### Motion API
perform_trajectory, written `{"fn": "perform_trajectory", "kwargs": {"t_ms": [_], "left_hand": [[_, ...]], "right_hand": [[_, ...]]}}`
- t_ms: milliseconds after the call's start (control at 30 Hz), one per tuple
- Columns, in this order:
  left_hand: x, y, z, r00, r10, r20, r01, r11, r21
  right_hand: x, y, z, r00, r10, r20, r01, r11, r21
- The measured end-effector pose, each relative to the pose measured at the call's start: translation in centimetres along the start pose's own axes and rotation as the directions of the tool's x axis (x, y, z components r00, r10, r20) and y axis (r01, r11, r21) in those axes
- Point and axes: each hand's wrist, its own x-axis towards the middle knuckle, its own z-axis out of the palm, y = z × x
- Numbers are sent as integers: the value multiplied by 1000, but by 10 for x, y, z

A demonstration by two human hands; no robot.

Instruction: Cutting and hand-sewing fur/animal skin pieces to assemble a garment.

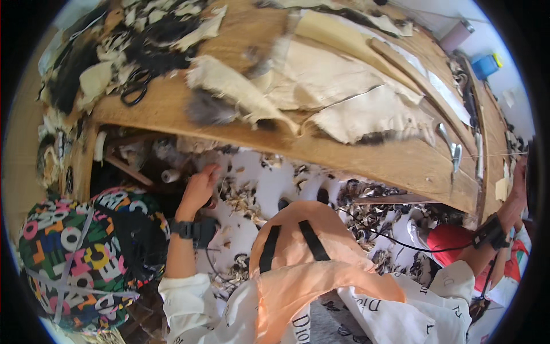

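- At far left, a bag (74,252) with a colourful letter print stands below the table's end, left of the left forearm.
- Above it, dark and cream fur scraps (94,80) heap over the table's left end; black-handled scissors (136,87) lie just beside them.
- Under the table edge, a white spool (170,176) lies on its side, near the left hand and to the left of its fingers.
- The left hand (199,187), a black strap round its wrist, hangs over the gap before the table, fingers bent; whether they grip anything I cannot tell.
- Mid-table, pale hide pieces (372,112) with furry edges lie flat and overlapping, beyond the left fingertips and apart from them.
- In the middle foreground, a peach cloth (309,241) with two black strips covers the person's front, above a floor strewn with scraps.
- Toward the right, a silver metal tool (456,157) rests on the table (424,176) near its front edge.
- A fine pale thread (495,155) runs from beside that tool to the right hand's fingers.
- The right hand (517,186) is raised at the far right rim; I cannot tell whether its fingers are closed on the thread.
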Motion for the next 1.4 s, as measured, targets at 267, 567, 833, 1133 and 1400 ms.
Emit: {"fn": "perform_trajectory", "kwargs": {"t_ms": [267, 567, 833, 1133, 1400], "left_hand": [[-28, 63, -62, 825, -219, -521, 447, 817, 364], [61, 283, 30, 828, 213, -519, -175, 977, 122], [104, 291, 97, 856, 133, -499, 9, 963, 271], [82, 290, 93, 872, 51, -487, 228, 838, 495], [97, 295, 84, 776, 273, -568, -94, 942, 324]], "right_hand": [[15, 145, 80, 982, -3, -187, -127, 724, -678], [76, 311, 147, 680, 706, 197, -36, 301, -953], [95, 381, 94, 613, 540, 576, 377, 442, -814], [94, 385, 94, 599, 477, 643, 483, 425, -766], [89, 383, 95, 641, 424, 640, 510, 388, -768]]}}
